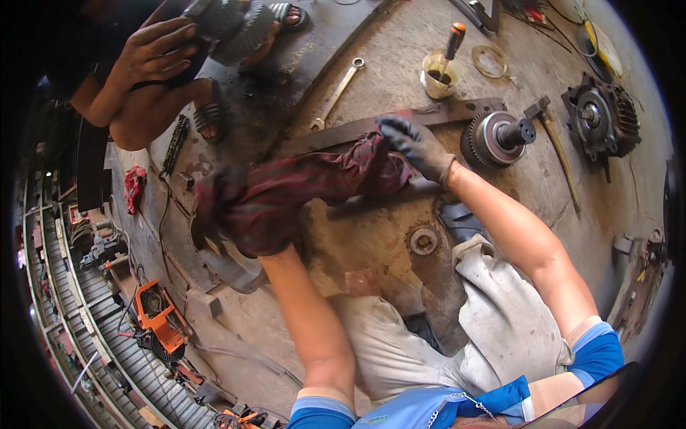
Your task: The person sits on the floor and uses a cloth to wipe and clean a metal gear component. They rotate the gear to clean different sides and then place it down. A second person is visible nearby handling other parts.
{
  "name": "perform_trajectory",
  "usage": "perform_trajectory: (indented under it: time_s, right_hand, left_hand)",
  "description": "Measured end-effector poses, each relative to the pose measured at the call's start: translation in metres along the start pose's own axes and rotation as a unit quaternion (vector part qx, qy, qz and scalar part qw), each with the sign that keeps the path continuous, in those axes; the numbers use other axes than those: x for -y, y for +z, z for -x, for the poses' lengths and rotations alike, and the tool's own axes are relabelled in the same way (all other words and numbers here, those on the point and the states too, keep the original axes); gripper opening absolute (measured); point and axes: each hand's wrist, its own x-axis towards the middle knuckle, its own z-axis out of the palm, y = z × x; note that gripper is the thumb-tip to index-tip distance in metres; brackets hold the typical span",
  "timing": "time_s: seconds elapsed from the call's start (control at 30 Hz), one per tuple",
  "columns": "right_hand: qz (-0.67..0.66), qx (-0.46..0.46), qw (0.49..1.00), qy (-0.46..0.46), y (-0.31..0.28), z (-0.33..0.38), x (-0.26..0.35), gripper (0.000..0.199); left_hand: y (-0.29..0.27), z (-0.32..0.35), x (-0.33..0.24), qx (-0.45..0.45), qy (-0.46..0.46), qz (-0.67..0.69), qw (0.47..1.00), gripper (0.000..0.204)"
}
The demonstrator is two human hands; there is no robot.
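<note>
A dark red checked cloth (307,182) stretches between my two arms, bunched and twisted along its length. My right hand (418,149), in a grey work glove with dark fingers, grips the cloth's right end. The cloth covers my left hand, so its fingers are hidden; only the wrist and forearm come out below. Under the cloth's left end lies a curved grey metal part (246,270), partly covered. A long flat metal bar (343,134) runs behind the cloth. To the right of my right hand stands a gear with a shaft (496,138).
Another person's hand (161,53) holds a dark toothed gear (250,32) at upper left. On the floor are a wrench (337,93), a tub with a brush (438,74), a hammer (561,154), a finned motor housing (600,118) and a metal washer (423,242). An orange tool (158,314) sits left.
</note>
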Motion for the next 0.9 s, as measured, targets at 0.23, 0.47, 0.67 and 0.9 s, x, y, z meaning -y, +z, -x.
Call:
perform_trajectory:
  time_s: [0.23,0.47,0.67,0.9]
  right_hand:
    - [-0.047,0.016,0.991,0.127,0.008,0.014,0.045,0.036]
    - [-0.012,0.051,0.998,0.027,0.049,0.028,0.095,0.027]
    - [-0.065,0.019,0.997,-0.035,0.023,0.033,0.092,0.021]
    - [-0.201,0.1,0.974,-0.009,0.046,0.036,0.08,0.036]
  left_hand:
    - [0.025,0.004,0.064,0.136,-0.171,0.168,0.961,0.04]
    - [0.004,0.0,0.101,0.023,0.035,-0.248,0.968,0.035]
    - [0.018,0.001,0.096,0.057,0.098,-0.378,0.919,0.016]
    - [0.076,0.015,0.083,0.059,0.042,-0.333,0.94,0.011]
